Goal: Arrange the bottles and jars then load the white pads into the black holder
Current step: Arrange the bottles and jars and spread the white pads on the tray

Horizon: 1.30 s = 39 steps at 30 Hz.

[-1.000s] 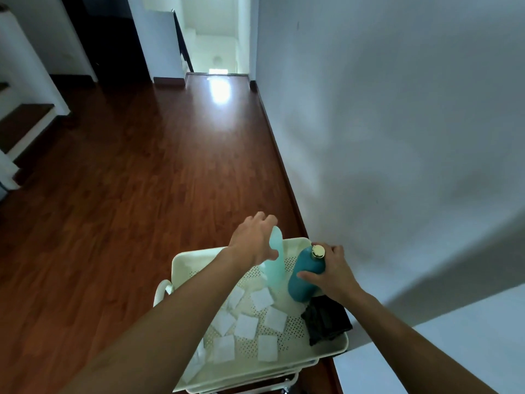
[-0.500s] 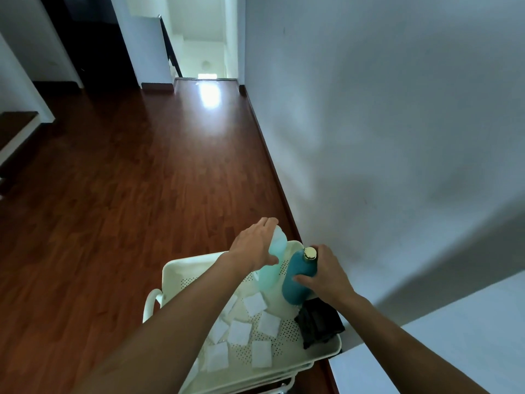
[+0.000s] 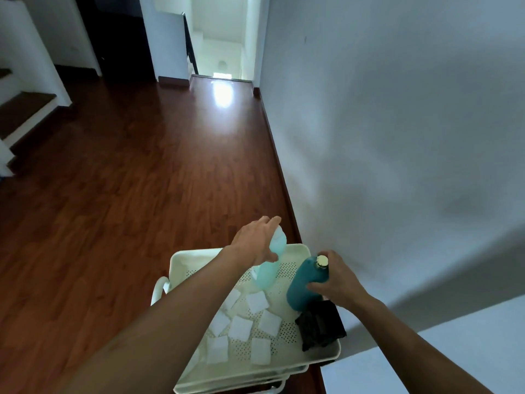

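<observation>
A white perforated cart tray point(image 3: 295, 248) stands against the wall. My left hand point(image 3: 255, 241) grips the top of a pale turquoise bottle point(image 3: 267, 273) standing at the tray's far middle. My right hand point(image 3: 336, 280) holds a dark teal bottle point(image 3: 302, 282) with a gold cap by its neck and side, to the right. Several white square pads point(image 3: 257, 302) lie scattered on the tray floor. A black holder point(image 3: 321, 325) lies at the tray's near right corner, just under my right wrist.
A grey wall point(image 3: 397, 137) runs along the right, touching the cart. Dark wooden floor point(image 3: 127, 180) stretches left and ahead to a lit doorway. Stair steps point(image 3: 22, 109) sit at the far left. A white surface point(image 3: 426, 365) lies at the bottom right.
The view has swung slightly. Both hands keep their hold; the teal bottle has shifted a little to the right, away from the pale bottle.
</observation>
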Motion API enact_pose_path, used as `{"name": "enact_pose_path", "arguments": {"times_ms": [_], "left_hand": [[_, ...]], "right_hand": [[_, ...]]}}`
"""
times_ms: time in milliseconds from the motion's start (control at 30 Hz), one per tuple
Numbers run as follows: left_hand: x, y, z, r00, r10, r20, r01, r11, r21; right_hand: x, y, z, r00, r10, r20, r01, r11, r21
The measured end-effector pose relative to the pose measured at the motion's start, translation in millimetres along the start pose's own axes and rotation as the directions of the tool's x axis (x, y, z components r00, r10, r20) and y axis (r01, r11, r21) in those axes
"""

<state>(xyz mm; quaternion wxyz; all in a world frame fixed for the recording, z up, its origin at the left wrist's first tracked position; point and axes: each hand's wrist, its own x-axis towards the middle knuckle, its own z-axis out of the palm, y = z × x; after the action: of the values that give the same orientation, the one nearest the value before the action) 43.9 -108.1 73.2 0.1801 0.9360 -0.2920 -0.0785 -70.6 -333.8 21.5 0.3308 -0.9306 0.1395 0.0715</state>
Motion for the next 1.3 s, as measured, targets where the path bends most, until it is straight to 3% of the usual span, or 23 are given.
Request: {"name": "enact_pose_path", "arguments": {"times_ms": [167, 267, 400, 600, 900, 1100, 1300], "left_hand": [[-3, -3, -5, 0.999, 0.003, 0.05, -0.004, 1.0, 0.02], [-4, -10, -9, 0.995, -0.024, 0.097, 0.03, 0.998, -0.055], [-10, -31, -15, 0.986, -0.084, 0.141, 0.083, 0.996, 0.011], [-30, -79, -20, 0.963, -0.223, 0.148, 0.213, 0.974, 0.082], [-81, -124, -16, 0.91, -0.363, 0.201, 0.331, 0.927, 0.175], [-113, -126, 4, 0.87, -0.37, 0.326, 0.319, 0.926, 0.202], [-131, -116, 34, 0.811, -0.45, 0.374, 0.408, 0.893, 0.188]], "right_hand": [[-2, -10, -9, 0.999, -0.031, -0.015, 0.031, 0.999, 0.012], [-7, -26, -14, 0.988, -0.137, -0.078, 0.129, 0.987, -0.095], [-15, -51, -18, 0.93, -0.348, -0.117, 0.309, 0.914, -0.261], [-20, -80, 9, 0.836, -0.537, -0.109, 0.486, 0.818, -0.307], [-16, -78, 71, 0.834, -0.537, 0.125, 0.551, 0.804, -0.225], [-7, -81, 114, 0.82, -0.515, 0.252, 0.566, 0.795, -0.217], [9, -95, 144, 0.814, -0.471, 0.339, 0.551, 0.81, -0.199]]}}
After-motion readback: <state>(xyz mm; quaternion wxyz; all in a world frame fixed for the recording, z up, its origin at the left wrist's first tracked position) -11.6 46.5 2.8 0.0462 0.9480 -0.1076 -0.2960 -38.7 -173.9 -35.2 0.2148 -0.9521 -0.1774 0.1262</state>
